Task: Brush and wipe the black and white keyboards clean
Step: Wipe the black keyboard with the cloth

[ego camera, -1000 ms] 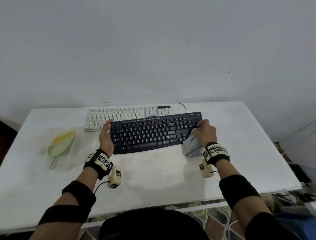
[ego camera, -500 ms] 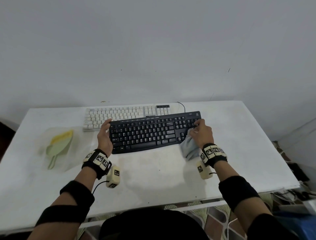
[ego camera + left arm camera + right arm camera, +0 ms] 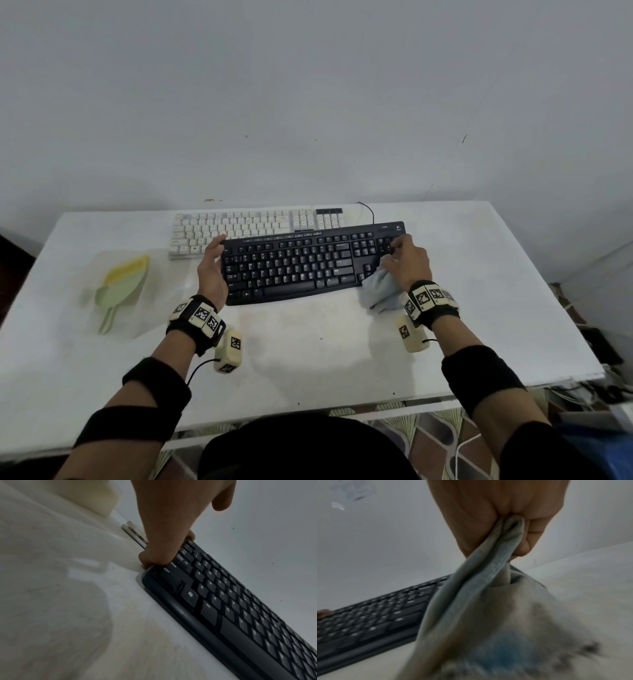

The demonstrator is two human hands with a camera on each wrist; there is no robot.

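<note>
The black keyboard (image 3: 301, 263) lies across the middle of the white table (image 3: 308, 349), in front of the white keyboard (image 3: 239, 226). My left hand (image 3: 214, 270) grips the black keyboard's left end, thumb on the keys and fingers curled round its edge (image 3: 164, 553). My right hand (image 3: 407, 260) clutches a pale blue-grey cloth (image 3: 380, 291) at the black keyboard's right end, over the number pad. In the right wrist view the cloth (image 3: 488, 601) is bunched in the fist and hangs down, hiding that end of the keyboard (image 3: 373, 615).
A green and yellow brush with dustpan (image 3: 121, 287) lies on a clear sheet at the table's left. The black keyboard's cable (image 3: 368, 209) runs back to the wall. Clutter sits on the floor past the table's right edge (image 3: 603, 387).
The black keyboard has shifted slightly back and left with both hands on it. My right hand with the cloth stays at the number pad end.
</note>
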